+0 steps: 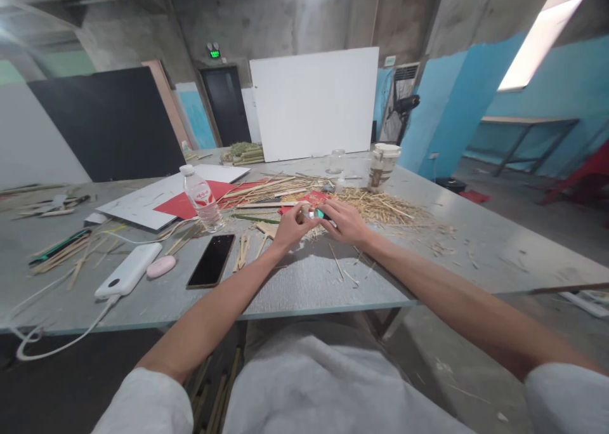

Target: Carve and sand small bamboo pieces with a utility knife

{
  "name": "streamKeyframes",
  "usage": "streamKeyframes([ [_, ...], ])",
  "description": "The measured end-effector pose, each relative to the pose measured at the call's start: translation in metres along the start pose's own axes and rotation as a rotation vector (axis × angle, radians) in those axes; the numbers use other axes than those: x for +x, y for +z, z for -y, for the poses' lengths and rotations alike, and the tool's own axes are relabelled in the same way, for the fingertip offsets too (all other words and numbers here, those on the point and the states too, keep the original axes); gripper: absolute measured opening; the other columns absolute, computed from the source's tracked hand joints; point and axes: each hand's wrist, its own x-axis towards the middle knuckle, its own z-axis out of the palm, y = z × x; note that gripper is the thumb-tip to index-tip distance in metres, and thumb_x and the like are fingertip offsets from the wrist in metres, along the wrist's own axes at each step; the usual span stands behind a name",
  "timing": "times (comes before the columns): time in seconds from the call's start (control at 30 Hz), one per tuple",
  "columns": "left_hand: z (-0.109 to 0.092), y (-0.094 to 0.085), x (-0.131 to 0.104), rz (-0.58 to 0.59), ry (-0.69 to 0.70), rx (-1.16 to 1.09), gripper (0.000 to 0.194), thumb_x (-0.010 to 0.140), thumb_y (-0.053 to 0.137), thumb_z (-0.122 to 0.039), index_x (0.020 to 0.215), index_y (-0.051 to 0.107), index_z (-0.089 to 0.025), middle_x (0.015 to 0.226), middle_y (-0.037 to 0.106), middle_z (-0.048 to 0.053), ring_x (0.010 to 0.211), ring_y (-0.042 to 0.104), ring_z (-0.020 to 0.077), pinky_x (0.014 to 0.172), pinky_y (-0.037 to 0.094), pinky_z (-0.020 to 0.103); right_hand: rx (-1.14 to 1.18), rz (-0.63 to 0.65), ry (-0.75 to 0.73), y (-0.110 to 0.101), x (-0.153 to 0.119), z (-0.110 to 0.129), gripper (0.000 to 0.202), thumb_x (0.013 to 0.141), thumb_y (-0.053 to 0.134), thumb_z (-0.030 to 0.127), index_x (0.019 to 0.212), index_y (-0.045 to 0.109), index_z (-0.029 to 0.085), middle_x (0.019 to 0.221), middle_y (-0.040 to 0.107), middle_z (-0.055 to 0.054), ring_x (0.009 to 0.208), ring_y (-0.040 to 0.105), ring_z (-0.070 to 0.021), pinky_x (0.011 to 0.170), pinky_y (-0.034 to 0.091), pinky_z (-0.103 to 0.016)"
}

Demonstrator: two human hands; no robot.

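Note:
My left hand (291, 226) and my right hand (345, 221) meet over the middle of the grey table (304, 282), fingers curled in toward each other. Between them is a small whitish object (311, 212) with a green part on its right side, too small to name. The fingers of both hands close round it. Just behind the hands lies a red piece (314, 197), partly covered by them. Cut straw (390, 207) is heaped beyond my right hand, and longer straw strips (280, 186) spread behind my left.
A plastic bottle (202, 199), a black phone (211, 261), a white power bank (129, 270) with a cable and a pink oval case (161, 266) are on the left. A paper cup (383, 166) and a glass jar (337, 161) stand behind. A white board (314, 104) rises at the back.

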Motion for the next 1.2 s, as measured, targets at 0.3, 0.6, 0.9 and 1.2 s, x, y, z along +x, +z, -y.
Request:
streamKeyframes([
  [0.3, 0.0035, 0.0002, 0.0006, -0.032, -0.001, 0.036, 0.051, 0.084, 0.083, -0.056, 0.077, 0.045, -0.023, 0.065, 0.036, -0.008, 0.06, 0.03, 0.0114, 0.06, 0.023, 0.029, -0.008, -0.015, 0.011, 0.0016, 0.0001, 0.0005, 0.033, 0.114, 0.042, 0.044, 0.126, 0.061, 0.019, 0.109, 0.071, -0.013, 0.101, 0.066, -0.0263, 0.082, 0.049, -0.038],
  [0.6, 0.0026, 0.0011, 0.0001, -0.039, -0.004, 0.024, 0.054, 0.083, 0.083, -0.059, 0.075, 0.044, -0.023, 0.065, 0.035, -0.008, 0.061, 0.028, 0.0116, 0.06, 0.022, 0.029, -0.015, -0.027, 0.009, 0.0032, -0.0009, -0.0014, 0.032, 0.114, 0.044, 0.044, 0.126, 0.061, 0.02, 0.109, 0.071, -0.012, 0.099, 0.065, -0.0261, 0.081, 0.048, -0.037],
  [0.9, 0.0051, 0.0004, 0.001, -0.002, 0.005, 0.018, 0.05, 0.084, 0.083, -0.056, 0.08, 0.046, -0.023, 0.066, 0.035, -0.008, 0.061, 0.029, 0.0108, 0.059, 0.022, 0.029, 0.023, -0.007, -0.013, 0.0014, -0.0018, -0.0015, 0.033, 0.114, 0.043, 0.043, 0.126, 0.061, 0.019, 0.109, 0.071, -0.012, 0.099, 0.065, -0.0252, 0.081, 0.048, -0.036],
  [1.2, 0.0011, 0.0022, 0.001, 0.004, 0.01, 0.073, 0.051, 0.083, 0.082, -0.061, 0.075, 0.049, -0.023, 0.064, 0.039, -0.007, 0.06, 0.033, 0.0121, 0.061, 0.024, 0.031, 0.023, -0.003, -0.01, 0.0004, -0.0014, -0.0008, 0.032, 0.114, 0.044, 0.042, 0.13, 0.06, 0.019, 0.113, 0.071, -0.012, 0.102, 0.066, -0.0256, 0.084, 0.049, -0.036],
])
